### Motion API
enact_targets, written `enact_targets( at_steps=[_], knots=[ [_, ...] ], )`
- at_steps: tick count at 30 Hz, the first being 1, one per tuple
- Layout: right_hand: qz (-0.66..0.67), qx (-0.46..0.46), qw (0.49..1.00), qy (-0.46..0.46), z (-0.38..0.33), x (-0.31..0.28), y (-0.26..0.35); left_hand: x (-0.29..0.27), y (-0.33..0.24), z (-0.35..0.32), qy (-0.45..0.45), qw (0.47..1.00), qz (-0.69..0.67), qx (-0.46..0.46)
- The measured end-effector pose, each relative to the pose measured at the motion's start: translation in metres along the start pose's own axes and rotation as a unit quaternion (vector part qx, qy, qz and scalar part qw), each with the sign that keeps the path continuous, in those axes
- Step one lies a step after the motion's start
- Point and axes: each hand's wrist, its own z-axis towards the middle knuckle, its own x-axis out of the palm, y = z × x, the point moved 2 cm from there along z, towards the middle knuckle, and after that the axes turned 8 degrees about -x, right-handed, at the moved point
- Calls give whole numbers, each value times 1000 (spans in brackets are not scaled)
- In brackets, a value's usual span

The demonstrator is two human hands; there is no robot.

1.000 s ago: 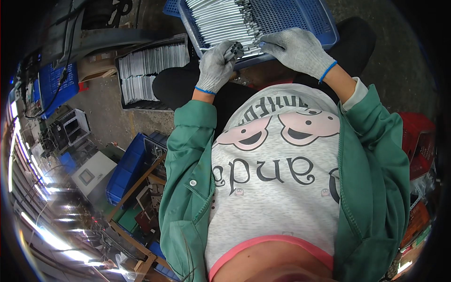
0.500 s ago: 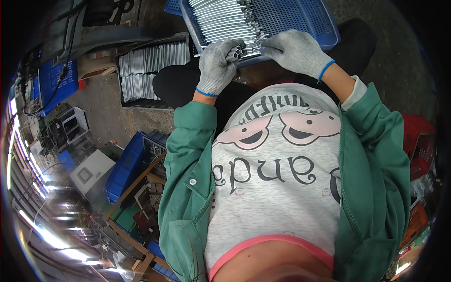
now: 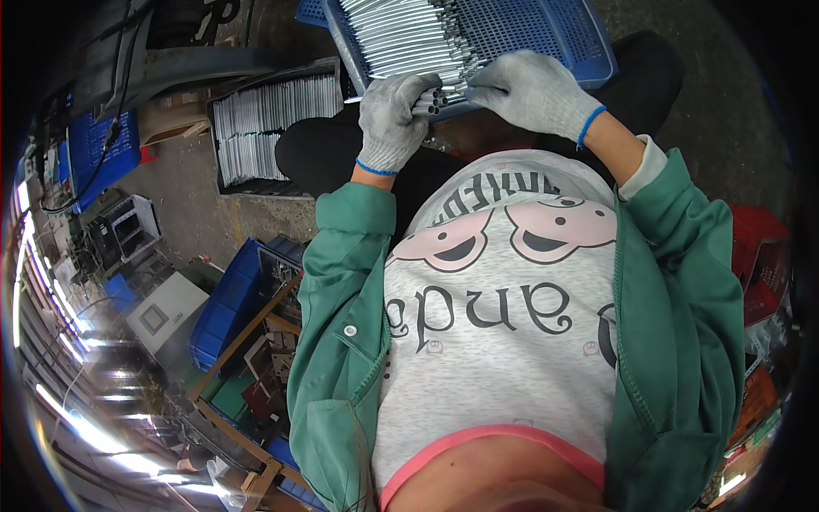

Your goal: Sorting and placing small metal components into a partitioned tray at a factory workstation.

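- A small bundle of metal tubes (image 3: 429, 102) is sitting in the person's left hand, just over the near edge of the blue basket, its open ends pointing toward the right hand.
- The left hand (image 3: 392, 119), in a grey knitted glove, is closing firmly around those tubes.
- The right hand (image 3: 539, 96), gloved to match, is hovering beside the tube ends with thumb and fingers bunching together; I can't tell whether it is pinching anything. The two hands are staying slightly apart.
- Beneath and beyond them, the blue basket (image 3: 546, 38) is holding a row of shiny rods (image 3: 401, 38) along its left side.
- To the left, a dark crate (image 3: 344, 85) is carrying more silvery rods (image 3: 275, 119), packing tightly in two rows.
- The person is wearing a green jacket (image 3: 350, 247) over a printed pale shirt (image 3: 495, 375).
- Farther out, a blue bin (image 3: 226, 303) is standing at left, and a red crate (image 3: 759, 256) is showing at right.
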Motion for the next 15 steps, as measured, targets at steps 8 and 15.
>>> enact_targets(
  at_steps=[8, 15],
  knots=[
    [24, 47, 997, 59, 5, -9, 4, 2, 1, -3, -5, 1000, -25, -11],
    [97, 29, 995, -4, 5, 8, -11, 8, 4, 0, 9, 999, 25, -25]
  ],
)
